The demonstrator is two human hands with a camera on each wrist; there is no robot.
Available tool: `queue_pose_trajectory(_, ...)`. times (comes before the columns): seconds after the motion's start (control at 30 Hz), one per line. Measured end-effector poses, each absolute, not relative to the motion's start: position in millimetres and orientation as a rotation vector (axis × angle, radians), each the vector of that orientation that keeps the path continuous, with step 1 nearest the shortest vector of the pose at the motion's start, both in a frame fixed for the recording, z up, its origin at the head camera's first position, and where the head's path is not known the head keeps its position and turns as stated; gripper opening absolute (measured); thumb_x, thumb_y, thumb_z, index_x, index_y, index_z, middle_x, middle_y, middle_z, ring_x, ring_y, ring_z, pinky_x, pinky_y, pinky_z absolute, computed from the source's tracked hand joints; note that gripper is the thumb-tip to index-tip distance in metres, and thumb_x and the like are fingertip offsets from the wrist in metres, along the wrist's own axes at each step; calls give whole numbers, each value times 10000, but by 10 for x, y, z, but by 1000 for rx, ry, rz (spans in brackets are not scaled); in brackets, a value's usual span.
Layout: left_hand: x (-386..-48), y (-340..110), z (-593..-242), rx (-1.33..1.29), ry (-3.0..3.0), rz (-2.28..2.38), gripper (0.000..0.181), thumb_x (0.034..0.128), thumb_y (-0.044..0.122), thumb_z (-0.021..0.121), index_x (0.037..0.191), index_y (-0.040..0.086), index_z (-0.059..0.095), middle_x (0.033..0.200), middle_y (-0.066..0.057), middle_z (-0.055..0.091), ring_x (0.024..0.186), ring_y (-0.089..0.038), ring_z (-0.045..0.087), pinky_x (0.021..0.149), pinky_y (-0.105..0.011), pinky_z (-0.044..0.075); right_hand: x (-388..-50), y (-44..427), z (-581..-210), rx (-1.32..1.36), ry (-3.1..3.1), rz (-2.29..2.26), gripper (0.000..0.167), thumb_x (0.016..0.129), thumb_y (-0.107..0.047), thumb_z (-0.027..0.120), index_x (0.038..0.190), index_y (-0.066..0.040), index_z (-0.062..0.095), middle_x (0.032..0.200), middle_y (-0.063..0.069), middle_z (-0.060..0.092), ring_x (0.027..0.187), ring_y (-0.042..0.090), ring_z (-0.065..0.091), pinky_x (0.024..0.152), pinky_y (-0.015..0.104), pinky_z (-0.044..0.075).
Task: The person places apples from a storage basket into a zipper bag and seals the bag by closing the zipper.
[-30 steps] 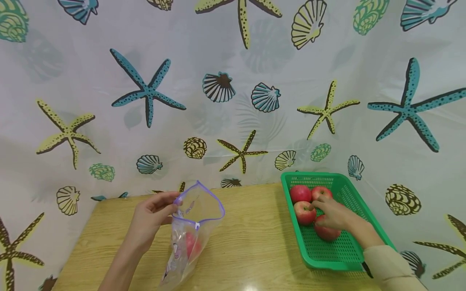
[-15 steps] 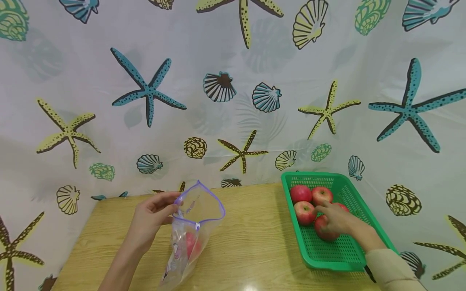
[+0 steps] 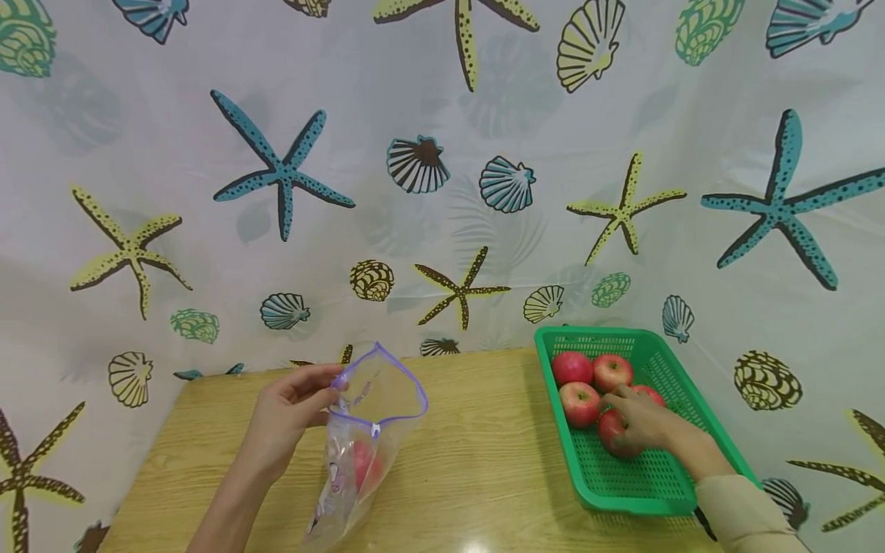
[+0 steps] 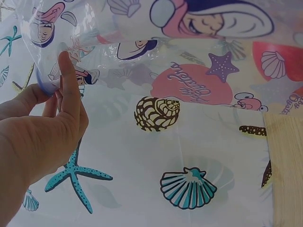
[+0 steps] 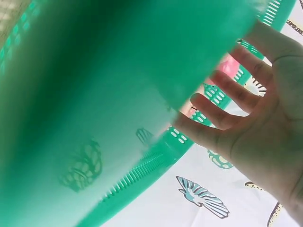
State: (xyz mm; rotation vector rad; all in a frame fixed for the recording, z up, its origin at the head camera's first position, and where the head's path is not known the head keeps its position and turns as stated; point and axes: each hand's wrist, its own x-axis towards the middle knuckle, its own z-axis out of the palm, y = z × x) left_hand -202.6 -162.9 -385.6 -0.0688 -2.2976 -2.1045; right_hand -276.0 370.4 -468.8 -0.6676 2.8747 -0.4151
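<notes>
Bag (image 3: 340, 457) aslant, mouth (image 3: 401, 418) upward

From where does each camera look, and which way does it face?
Head: on the head, facing forward and down at the plastic bag, green basket and patterned sheet; left hand, right hand and forearms show.
Left wrist: worn there, facing the plastic bag and patterned sheet; left hand shows.
Right wrist: worn there, facing mostly the green basket; right hand shows.
Shared: head and left wrist show the left hand pinching the plastic bag.

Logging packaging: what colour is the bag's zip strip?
The zip strip is purple, clearest in the head view.
</notes>
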Motion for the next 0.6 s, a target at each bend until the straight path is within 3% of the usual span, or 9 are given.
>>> queue_pose_trajectory(0.33, -2026, -1616, -3848, -59, -2304, -2104, 346, 932, 139, 685, 1252, 15, 636, 1007, 46, 684, 918, -116, 655, 738, -289, 596, -2755, 3742, -4800, -595, 2874, -427, 523, 634, -135, 766, 1140, -105, 637, 1151, 149, 526, 969, 354, 491, 757, 464, 477)
queue_pose_trajectory(0.6, -2020, -1611, -3848, -61, -2302, -2106, 356, 927, 159, 696, 1250, 21, 640, 1006, 38, 674, 910, -119, 651, 736, -290, 595, -2769, 3742, -4871, -613, 2886, -419, 501, 630, -47, 781, 1099, -106, 614, 1131, 149, 521, 960, 333, 499, 769, 469, 486)
